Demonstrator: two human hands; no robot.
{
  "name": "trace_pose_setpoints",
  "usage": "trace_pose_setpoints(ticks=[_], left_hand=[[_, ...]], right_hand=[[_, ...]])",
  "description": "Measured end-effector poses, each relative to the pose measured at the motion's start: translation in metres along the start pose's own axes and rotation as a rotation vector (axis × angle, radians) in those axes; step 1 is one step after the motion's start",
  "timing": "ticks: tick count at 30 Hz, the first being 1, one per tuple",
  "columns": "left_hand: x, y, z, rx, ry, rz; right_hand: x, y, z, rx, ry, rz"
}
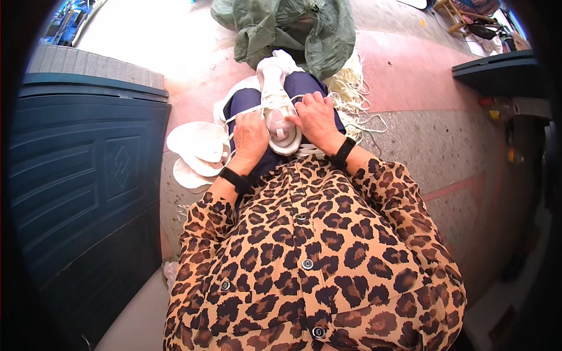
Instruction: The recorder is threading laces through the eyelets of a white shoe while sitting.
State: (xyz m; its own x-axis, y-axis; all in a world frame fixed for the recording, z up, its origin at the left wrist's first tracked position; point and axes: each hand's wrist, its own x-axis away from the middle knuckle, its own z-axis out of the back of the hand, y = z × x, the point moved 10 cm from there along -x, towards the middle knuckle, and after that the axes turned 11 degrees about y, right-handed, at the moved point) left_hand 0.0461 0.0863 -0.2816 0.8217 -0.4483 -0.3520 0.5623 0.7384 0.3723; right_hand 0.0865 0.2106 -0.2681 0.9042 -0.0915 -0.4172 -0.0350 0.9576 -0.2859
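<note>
A white sneaker (273, 79) with pinkish parts lies lengthwise on my lap, between my dark-blue trouser legs. Its white shoelace (249, 111) runs out to both sides across the upper. My left hand (250, 137) is closed on the lace at the shoe's left side. On the right, my right hand (317, 121) grips the lace with curled fingers, its thumb reaching toward the shoe's opening. Several flat white rounded pieces (198, 141) are stacked beside my left leg. White cloth (240, 96) lies partly under the shoe.
A green woven sack (281, 32) stands just beyond my knees. Loose white laces (351, 88) are heaped on the floor to the right. A dark-blue panelled door (88, 152) stands close on the left, another dark-blue panel (497, 67) at the far right. Wooden furniture (456, 17) is at the back right.
</note>
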Motion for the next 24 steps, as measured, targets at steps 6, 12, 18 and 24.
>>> trace_pose_setpoints(ticks=[6,12,18,24], left_hand=[[-0.020,0.028,0.009,0.054,-0.042,-0.100],[-0.071,0.047,-0.021,0.347,-0.117,-0.101],[-0.077,0.066,-0.097,0.306,-0.542,-0.246],[-0.074,0.028,-0.089,0.897,-0.758,0.657]], right_hand=[[0.010,0.035,-0.026,-0.064,-0.079,-0.191],[0.008,0.039,-0.011,-0.468,0.094,-0.293],[0.013,0.042,-0.019,-0.574,0.050,-0.350],[0.002,0.002,-0.021,-0.163,-0.072,0.178]])
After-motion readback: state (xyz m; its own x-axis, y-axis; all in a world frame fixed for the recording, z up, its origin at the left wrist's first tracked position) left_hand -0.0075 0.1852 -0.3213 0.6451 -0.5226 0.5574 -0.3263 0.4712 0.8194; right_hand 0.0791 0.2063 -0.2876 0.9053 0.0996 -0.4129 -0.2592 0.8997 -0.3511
